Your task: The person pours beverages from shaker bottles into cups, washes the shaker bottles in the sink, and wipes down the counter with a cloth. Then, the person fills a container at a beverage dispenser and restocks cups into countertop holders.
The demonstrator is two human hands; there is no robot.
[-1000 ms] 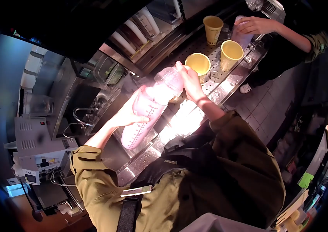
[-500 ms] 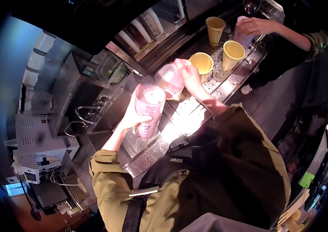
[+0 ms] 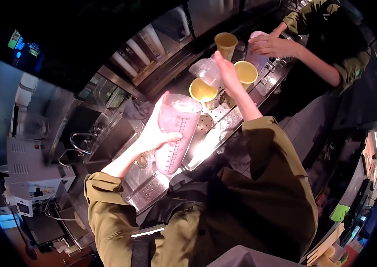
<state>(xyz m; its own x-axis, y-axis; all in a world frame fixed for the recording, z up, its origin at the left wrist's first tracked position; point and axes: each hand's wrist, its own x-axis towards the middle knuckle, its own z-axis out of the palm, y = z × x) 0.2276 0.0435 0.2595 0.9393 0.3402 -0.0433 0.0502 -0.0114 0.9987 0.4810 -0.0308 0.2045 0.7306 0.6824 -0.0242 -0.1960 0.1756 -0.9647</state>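
My left hand (image 3: 155, 133) is wrapped round a tall clear measuring cup (image 3: 180, 140) with dark scale marks and pink contents, tilted slightly. Raised in my right hand (image 3: 228, 73) is a clear plastic vessel (image 3: 206, 72), tipped on its side; its exact kind is unclear. It hangs over the nearest yellow cup (image 3: 203, 92), whose inside is brightly lit. A second yellow cup (image 3: 246, 74) stands just beyond my right hand, and a third yellow cup (image 3: 226, 44) is farther back on the perforated metal counter (image 3: 217, 115).
Across the counter, a co-worker's hand (image 3: 273, 46) holds another pink-filled cup (image 3: 256, 58). A sink tap (image 3: 79, 142) and a grey machine (image 3: 37, 162) stand at left. White tubes (image 3: 139, 52) line the back.
My right hand has lifted the clear vessel away from the measuring cup, up toward the yellow cups, and tipped it. My left hand still holds the measuring cup. The camera view has shifted.
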